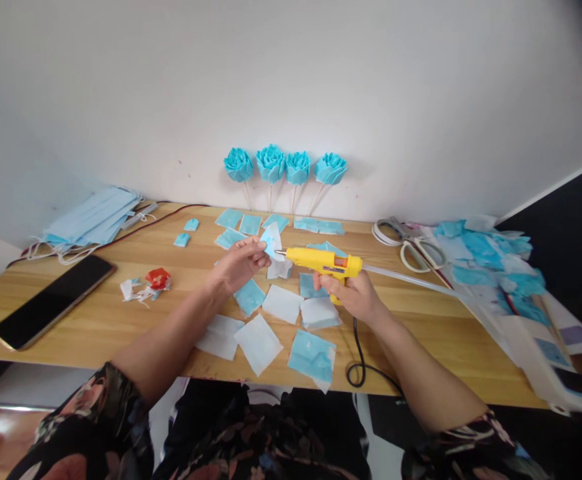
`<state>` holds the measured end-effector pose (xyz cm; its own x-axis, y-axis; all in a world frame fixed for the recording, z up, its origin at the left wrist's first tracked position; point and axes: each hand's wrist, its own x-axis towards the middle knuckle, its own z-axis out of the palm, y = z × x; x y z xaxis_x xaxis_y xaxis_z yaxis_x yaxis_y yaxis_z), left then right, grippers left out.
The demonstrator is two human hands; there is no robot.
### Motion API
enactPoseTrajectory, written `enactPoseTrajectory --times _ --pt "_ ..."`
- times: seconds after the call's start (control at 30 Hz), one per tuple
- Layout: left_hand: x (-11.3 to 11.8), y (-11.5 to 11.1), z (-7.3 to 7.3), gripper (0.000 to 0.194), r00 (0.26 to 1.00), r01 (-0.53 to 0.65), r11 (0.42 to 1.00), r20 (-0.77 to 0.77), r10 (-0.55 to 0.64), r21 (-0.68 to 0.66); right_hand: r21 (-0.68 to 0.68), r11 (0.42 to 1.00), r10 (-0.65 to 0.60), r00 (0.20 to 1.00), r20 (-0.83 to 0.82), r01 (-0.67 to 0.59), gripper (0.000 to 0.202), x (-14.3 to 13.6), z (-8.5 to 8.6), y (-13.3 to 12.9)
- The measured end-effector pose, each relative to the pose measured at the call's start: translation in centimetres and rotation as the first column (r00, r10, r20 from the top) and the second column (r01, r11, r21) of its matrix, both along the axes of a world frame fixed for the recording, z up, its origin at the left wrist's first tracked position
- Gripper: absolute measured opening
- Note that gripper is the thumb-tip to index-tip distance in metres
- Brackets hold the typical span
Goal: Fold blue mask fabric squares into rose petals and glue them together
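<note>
My left hand (243, 262) pinches a small blue-and-white fabric piece (273, 241) above the middle of the table. In my right hand (353, 290) is a yellow hot glue gun (323, 261), gripped by its handle. Its metal nozzle points left and meets the fabric piece or lies just in front of it; I cannot tell which. A clear glue stick (405, 277) juts out of the gun's back end. Below and around both hands lie several cut fabric squares, such as a white one (281, 304) and a blue one (313, 353).
Several blue fabric roses (271, 164) on thin sticks lean against the wall. Face masks (93, 217) and a phone (55, 301) lie left, near red and white scraps (157, 279). Scissors (415, 250), a tape roll (387, 232) and blue scraps (485, 250) lie right. A black cord (358, 347) hangs over the front edge.
</note>
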<state>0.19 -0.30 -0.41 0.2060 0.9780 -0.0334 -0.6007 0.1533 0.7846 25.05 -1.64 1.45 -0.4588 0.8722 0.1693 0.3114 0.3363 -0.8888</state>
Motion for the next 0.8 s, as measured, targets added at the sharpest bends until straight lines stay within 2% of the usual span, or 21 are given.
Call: enactPoseTrajectory --times 0.33,0.43,0.53,0.63,0.73,0.8 --pt "0.01 0.06 0.08 0.044 1.0 -0.025 1.0 -0.013 0.026 0.002 -0.035 0.999 -0.037 0.999 0.02 0.038 0.037 -0.1 -0.04 -0.09" --pt "0.07 0.01 0.09 0.044 1.0 -0.025 1.0 -0.011 0.025 0.004 -0.01 0.998 -0.062 0.997 0.04 0.063 0.037 -0.2 0.03 -0.15" --pt "0.03 0.0 0.14 0.042 0.999 -0.045 0.999 0.001 0.045 -0.009 0.039 0.999 -0.021 0.999 0.038 0.02 0.036 -0.19 0.38 -0.28" --pt "-0.18 0.1 0.3 0.045 0.996 -0.089 0.995 0.017 0.09 -0.036 0.03 0.994 0.107 0.993 0.044 -0.109 0.033 0.16 0.64 -0.3" --pt "-0.41 0.22 0.51 0.044 0.991 -0.128 0.991 0.036 0.13 -0.048 -0.025 0.982 0.185 0.981 -0.059 -0.187 0.034 0.58 0.45 -0.01" --pt "-0.42 0.21 0.59 0.043 0.99 -0.133 0.99 0.042 0.135 -0.042 -0.058 0.982 0.164 0.963 -0.214 -0.181 0.038 0.62 0.19 0.29"
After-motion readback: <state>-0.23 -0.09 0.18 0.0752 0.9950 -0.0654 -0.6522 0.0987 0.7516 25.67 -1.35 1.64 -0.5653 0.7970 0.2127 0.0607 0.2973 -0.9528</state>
